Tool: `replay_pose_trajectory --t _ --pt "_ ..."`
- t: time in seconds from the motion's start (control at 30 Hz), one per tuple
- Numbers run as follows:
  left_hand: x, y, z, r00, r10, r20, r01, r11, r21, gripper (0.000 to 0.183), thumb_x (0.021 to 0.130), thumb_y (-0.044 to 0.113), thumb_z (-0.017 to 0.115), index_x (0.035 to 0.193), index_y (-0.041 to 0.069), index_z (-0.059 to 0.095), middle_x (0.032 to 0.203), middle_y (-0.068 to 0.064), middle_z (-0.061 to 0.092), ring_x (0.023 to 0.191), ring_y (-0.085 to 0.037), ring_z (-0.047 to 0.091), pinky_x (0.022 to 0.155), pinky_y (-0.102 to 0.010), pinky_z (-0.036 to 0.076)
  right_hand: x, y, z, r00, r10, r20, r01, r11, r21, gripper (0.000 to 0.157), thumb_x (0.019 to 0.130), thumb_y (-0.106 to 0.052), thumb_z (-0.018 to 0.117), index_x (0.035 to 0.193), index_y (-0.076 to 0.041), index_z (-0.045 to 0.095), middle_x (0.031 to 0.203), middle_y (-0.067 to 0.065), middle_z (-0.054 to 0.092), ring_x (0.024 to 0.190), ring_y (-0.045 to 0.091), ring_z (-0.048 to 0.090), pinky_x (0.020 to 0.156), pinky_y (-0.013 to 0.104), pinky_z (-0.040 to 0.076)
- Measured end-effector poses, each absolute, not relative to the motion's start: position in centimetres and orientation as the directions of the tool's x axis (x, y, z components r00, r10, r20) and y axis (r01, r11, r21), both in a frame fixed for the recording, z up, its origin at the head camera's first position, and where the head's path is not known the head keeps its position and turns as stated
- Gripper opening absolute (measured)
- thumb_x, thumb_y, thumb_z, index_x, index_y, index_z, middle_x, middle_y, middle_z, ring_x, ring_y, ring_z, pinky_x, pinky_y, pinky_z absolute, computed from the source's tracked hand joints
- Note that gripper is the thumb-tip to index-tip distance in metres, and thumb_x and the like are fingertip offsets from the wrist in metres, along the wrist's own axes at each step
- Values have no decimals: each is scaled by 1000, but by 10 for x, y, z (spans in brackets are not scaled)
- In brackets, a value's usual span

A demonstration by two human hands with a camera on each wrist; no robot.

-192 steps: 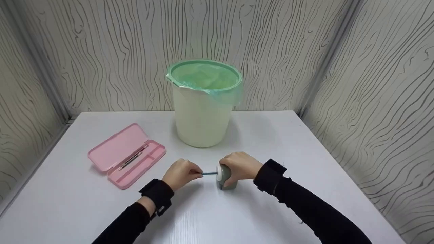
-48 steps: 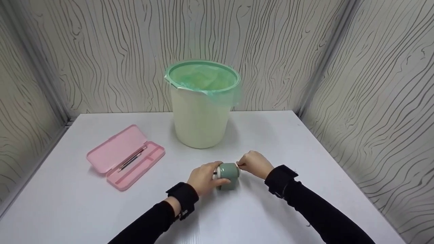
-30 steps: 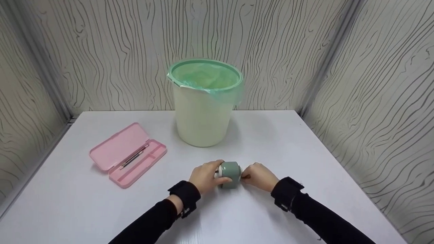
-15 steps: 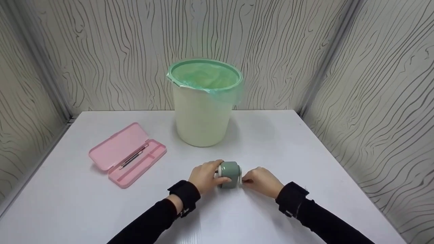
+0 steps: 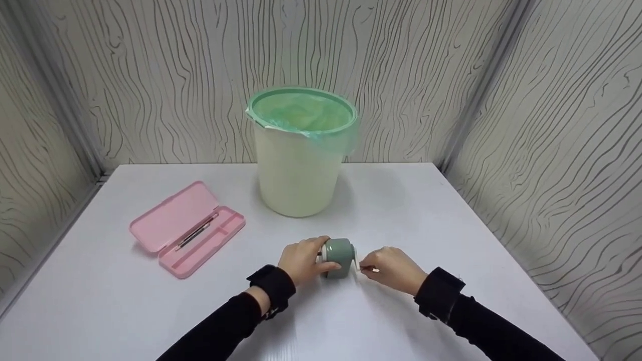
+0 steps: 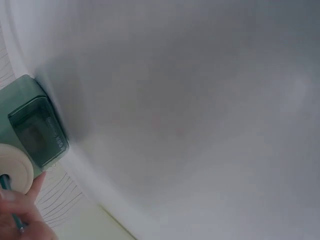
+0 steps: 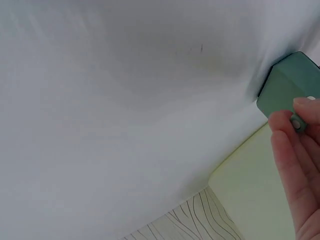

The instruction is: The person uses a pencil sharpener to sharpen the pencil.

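A green crank pencil sharpener [image 5: 339, 253] stands on the white table, its round white front facing left. My left hand [image 5: 301, 261] grips the sharpener from the left, thumb and fingers on opposite sides of its body. In the left wrist view a teal pencil [image 6: 6, 183] sits in the hole of the white front, partly hidden by the fingers. My right hand [image 5: 393, 269] pinches the end of the pale crank handle [image 5: 356, 260] on the right side. The right wrist view shows the small green knob [image 7: 298, 123] between thumb and fingers, the crank pointing down and outward.
A pink pencil case [image 5: 173, 220] lies open at the left with a few pencils [image 5: 193, 237] inside. Behind the sharpener stands a tall cream bin [image 5: 297, 175] with a green rim and bag liner. Wood-patterned walls [image 5: 401, 85] enclose the table.
The pencil, earlier held in front of the sharpener, is now in its hole. My left hand went from pencil to sharpener, my right from sharpener to crank, which has turned downward.
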State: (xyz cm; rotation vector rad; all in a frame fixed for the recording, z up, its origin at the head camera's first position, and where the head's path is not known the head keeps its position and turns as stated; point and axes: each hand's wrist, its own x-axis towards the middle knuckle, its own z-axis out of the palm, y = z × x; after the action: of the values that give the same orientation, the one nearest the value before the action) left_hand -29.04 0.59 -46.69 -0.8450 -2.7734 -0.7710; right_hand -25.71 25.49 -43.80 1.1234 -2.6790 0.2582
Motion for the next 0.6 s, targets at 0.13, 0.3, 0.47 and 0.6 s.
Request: replay_pose_trajectory --t 0.13,0.3,0.47,0.6 --pt "-291 6 -466 -833 481 275 554 721 417 67 88 53 75 134 7 63 117 -9 77 95 -23 75 80 -39 60 -257 256 -434 -678 -680 279 -720 691 -68 8 85 -2 79 90 -8 81 81 2 79 73 11 73 64 22 56" --pt "-291 7 -466 -829 492 266 559 717 417 66 88 54 75 133 7 64 115 -9 77 93 -22 74 78 -37 60 -255 257 -430 -674 -686 275 -725 685 -68 9 84 0 78 89 -8 80 81 1 79 72 10 72 63 21 54" --pt "-292 6 -466 -821 493 288 570 730 377 64 86 56 75 130 10 65 107 -5 78 85 -18 73 71 -34 59 -256 256 -422 -666 -678 312 -727 683 -66 11 84 2 78 85 -9 76 79 -2 77 68 11 70 62 21 52" --pt "-293 7 -465 -819 495 289 572 743 348 63 86 57 76 128 11 66 103 -4 78 81 -16 72 68 -33 58 -256 255 -419 -670 -675 309 -722 689 -59 11 84 2 77 83 -9 75 78 -2 77 67 12 69 61 21 51"
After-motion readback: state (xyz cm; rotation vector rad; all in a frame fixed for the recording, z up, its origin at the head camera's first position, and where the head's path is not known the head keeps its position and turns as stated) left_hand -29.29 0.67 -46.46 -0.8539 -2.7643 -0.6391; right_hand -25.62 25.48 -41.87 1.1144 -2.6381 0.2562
